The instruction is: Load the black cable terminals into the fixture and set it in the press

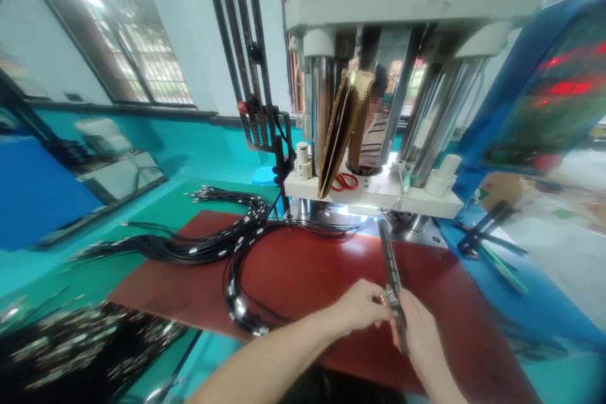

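Observation:
My left hand [356, 309] and my right hand [419, 328] meet over a red mat [303, 271] on the bench. Between their fingertips sits a small metal cable end [386, 298]. My right hand also grips a long dark metal bar [391, 265] that runs from the hand up toward the machine base. A loop of black cables [241, 278] with metal connectors lies on the mat just left of my left hand.
A vertical press machine [379, 76] with steel columns stands behind the mat, its white base plate [369, 192] carrying red scissors [344, 182] and cardboard. More black cable bundles [203, 240] lie left. A blue control panel [544, 107] stands right.

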Tool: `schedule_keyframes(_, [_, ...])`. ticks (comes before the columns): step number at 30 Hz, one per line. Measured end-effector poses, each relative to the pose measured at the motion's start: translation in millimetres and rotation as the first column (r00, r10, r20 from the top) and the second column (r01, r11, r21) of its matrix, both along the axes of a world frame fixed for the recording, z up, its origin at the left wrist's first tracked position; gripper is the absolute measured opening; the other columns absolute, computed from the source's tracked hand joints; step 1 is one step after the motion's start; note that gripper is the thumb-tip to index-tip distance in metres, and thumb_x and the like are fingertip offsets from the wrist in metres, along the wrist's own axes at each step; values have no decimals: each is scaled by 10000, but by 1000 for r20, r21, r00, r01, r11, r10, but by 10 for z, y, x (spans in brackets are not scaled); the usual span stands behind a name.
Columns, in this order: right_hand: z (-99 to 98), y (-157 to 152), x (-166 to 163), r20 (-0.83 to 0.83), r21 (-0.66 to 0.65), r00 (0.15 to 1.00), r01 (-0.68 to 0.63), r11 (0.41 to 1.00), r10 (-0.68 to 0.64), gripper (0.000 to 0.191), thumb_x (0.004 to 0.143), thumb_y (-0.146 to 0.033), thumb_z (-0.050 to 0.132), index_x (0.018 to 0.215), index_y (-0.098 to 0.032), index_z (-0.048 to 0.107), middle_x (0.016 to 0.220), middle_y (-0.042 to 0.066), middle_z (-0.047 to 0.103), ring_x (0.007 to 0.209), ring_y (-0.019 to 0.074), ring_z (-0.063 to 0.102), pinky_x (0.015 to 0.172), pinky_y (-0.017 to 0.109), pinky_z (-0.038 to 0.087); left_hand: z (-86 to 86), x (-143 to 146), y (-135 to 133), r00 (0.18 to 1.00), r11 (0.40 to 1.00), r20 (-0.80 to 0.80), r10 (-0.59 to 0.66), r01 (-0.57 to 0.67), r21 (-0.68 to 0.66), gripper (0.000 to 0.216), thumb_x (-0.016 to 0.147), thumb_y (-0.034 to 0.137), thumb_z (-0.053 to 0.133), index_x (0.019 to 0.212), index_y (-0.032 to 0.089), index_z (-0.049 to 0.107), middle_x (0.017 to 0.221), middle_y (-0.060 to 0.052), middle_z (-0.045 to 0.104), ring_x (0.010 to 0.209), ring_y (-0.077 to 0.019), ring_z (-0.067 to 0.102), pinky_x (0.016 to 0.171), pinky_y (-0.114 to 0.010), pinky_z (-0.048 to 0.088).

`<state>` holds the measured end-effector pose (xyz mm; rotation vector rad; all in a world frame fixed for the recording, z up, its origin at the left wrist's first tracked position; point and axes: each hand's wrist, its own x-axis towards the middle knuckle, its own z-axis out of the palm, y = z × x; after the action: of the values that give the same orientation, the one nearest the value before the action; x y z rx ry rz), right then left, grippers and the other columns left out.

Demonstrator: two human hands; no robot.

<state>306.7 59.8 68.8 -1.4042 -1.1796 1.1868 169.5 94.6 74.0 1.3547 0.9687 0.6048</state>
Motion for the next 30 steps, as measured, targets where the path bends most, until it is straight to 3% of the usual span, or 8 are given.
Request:
schedule_keyframes(4, [32, -19, -58, 144, 116, 987, 61, 991, -77, 413, 785, -542, 396, 840, -177, 582, 487, 4, 540, 361, 165, 469, 347, 262, 382, -103, 0, 15, 1000, 997, -12, -1, 2, 75, 117, 601, 227, 566, 630, 121, 606, 536, 21, 534, 473, -78, 440, 462, -193, 324])
schedule_keyframes(8, [1, -21, -57, 144, 95, 989, 12, 995, -26, 405, 793, -533, 396, 842, -172, 575, 477, -4, 529, 359, 166, 459, 354, 269, 381, -144, 21, -13, 1000, 997, -14, 15, -14, 79, 112, 607, 218, 554, 627, 120, 604, 539, 16, 539, 473, -85, 449, 477, -205, 337])
schedule_keyframes(10, [3, -31, -59, 114, 72, 993, 21, 997, -29, 376, 809, -507, 408, 835, -170, 571, 488, -8, 532, 362, 156, 455, 362, 262, 378, -106, 16, -25, 1000, 999, 15, 11, -11, 41, 128, 614, 240, 576, 633, 117, 607, 535, 14, 538, 468, -85, 446, 469, -206, 325])
schedule_keyframes(14, [60, -86, -110, -19, 9, 985, 173, 985, -173, 345, 820, -490, 456, 850, -165, 568, 483, -34, 498, 365, 129, 436, 345, 230, 345, 69, -66, 16, 982, 995, 167, 89, -96, 30, 216, 632, 326, 635, 656, 114, 594, 564, 18, 536, 520, -76, 449, 527, -203, 338])
schedule_keyframes(17, [85, -117, -121, -79, 7, 976, 203, 979, -202, 421, 827, -503, 453, 1015, -142, 563, 489, -36, 500, 352, 126, 426, 331, 229, 335, 185, -136, 87, 970, 996, 227, 91, -85, -37, 287, 676, 402, 606, 726, 120, 580, 503, 47, 463, 452, -58, 378, 489, -202, 298])
schedule_keyframes(21, [64, -105, -63, -76, 12, 987, 144, 990, -143, 612, 802, -554, 455, 1210, -97, 467, 518, -19, 531, 359, 145, 451, 346, 262, 388, 184, -113, 128, 983, 994, 151, 107, -100, -50, 253, 703, 379, 560, 712, 126, 555, 470, 60, 422, 415, -53, 325, 457, -204, 247])
schedule_keyframes(26, [63, -85, -34, -78, 23, 991, 114, 993, -112, 620, 749, -587, 508, 1171, -133, 529, 506, -23, 523, 349, 144, 440, 336, 268, 388, 115, -15, 88, 997, 997, 32, 65, -66, 29, 160, 554, 233, 660, 607, 116, 566, 569, 38, 516, 538, -75, 433, 551, -211, 318])
schedule_keyframes(30, [96, -104, -78, -86, 5, 988, 131, 991, -130, 600, 759, -564, 519, 1175, -130, 524, 488, -30, 519, 355, 138, 434, 337, 254, 381, 156, -28, 84, 997, 995, 48, 61, -57, -85, 196, 590, 294, 642, 620, 135, 533, 544, 41, 509, 507, -68, 422, 511, -203, 300])
